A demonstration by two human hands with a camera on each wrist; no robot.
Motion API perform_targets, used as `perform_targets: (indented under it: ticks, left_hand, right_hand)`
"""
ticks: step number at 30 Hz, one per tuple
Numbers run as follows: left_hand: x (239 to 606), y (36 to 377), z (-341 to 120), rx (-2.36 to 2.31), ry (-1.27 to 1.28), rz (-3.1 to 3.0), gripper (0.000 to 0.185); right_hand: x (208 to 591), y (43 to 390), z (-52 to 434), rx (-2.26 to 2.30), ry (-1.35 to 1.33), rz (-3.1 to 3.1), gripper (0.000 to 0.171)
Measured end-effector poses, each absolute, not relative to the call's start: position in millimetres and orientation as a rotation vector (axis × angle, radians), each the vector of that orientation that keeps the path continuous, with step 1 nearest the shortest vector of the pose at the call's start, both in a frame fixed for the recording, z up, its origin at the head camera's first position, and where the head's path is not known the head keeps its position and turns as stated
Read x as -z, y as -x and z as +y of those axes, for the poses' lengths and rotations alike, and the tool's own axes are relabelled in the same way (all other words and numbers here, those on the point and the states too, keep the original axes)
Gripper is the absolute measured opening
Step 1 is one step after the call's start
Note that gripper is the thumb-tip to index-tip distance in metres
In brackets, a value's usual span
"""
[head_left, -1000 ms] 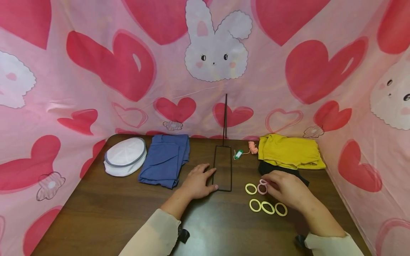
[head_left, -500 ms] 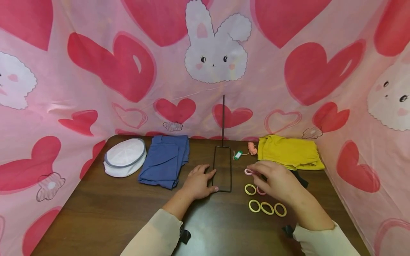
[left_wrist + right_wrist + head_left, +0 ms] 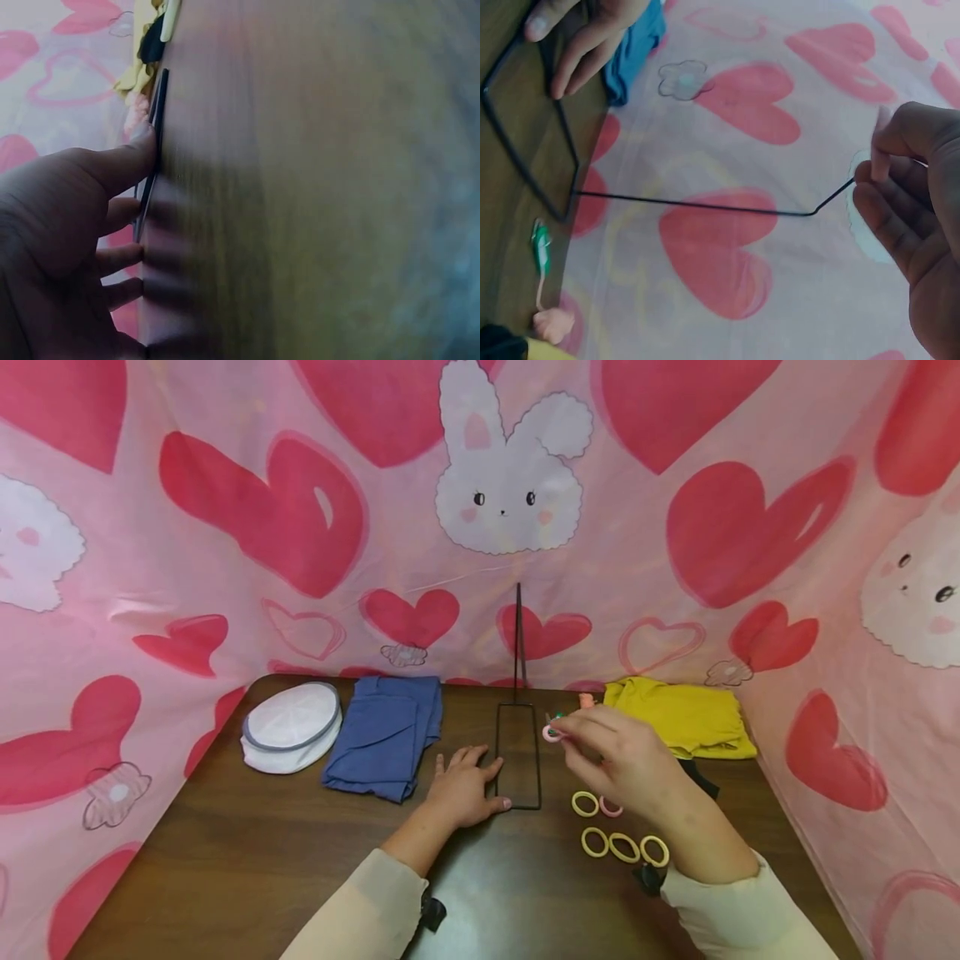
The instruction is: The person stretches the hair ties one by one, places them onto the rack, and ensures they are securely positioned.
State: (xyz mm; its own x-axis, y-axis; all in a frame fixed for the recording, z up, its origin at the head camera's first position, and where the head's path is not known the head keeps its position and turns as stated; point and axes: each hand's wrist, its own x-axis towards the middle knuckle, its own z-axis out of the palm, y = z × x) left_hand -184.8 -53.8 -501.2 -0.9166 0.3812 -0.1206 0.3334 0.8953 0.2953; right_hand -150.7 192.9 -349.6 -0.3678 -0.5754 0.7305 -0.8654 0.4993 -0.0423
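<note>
My right hand (image 3: pixel 630 760) pinches a pink ring (image 3: pixel 551 737) between thumb and fingers, above the table and right of a black wire stand. In the right wrist view the stand's thin rod (image 3: pixel 697 204) ends in a bent tip that overlaps the fingers holding the pink ring (image 3: pixel 881 142); whether they touch I cannot tell. My left hand (image 3: pixel 462 789) lies spread beside the stand's rectangular base (image 3: pixel 537 756), thumb and index finger touching its wire. Several yellow rings (image 3: pixel 573 804) and another pink ring (image 3: pixel 611 815) lie below my right hand.
Left on the table (image 3: pixel 262 860) are a white round cloth item (image 3: pixel 292 722) and folded blue cloth (image 3: pixel 382 735). At right lie yellow cloth (image 3: pixel 682 718) and black cloth (image 3: pixel 701 779). A green tag (image 3: pixel 541 247) is tied to coral yarn (image 3: pixel 553 324). Pink curtains surround the table.
My right hand has picked up one pink ring from beside the yellow rings and carried it left and up toward the stand. The left hand stays at the base; the rod has tilted slightly left.
</note>
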Motion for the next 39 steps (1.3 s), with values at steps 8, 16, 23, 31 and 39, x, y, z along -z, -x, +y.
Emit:
perform_targets:
  ticks: [8,16,23,31,39]
  left_hand:
    - [498,187,-53,-0.397,-0.548,2.87,0.078]
    - [500,189,-54,-0.361,-0.557,2.873,0.078]
    - [499,190,-52,-0.368,-0.554,2.867,0.078]
    - [498,191,-52,-0.371,-0.532,2.858,0.079]
    - [499,192,-52,-0.355,-0.524,2.851,0.08]
  right_hand:
    - [330,153,179,-0.552,-1.117,-1.968,0.033]
    - [314,158,170,-0.561,-1.085,-1.912,0.024]
    - [309,161,166,-0.557,-1.075,-1.927,0.028]
    - [309,167,162,-0.55,-1.085,-1.955,0.026]
    - [308,171,162,-0.524,-1.108,-1.942,0.027]
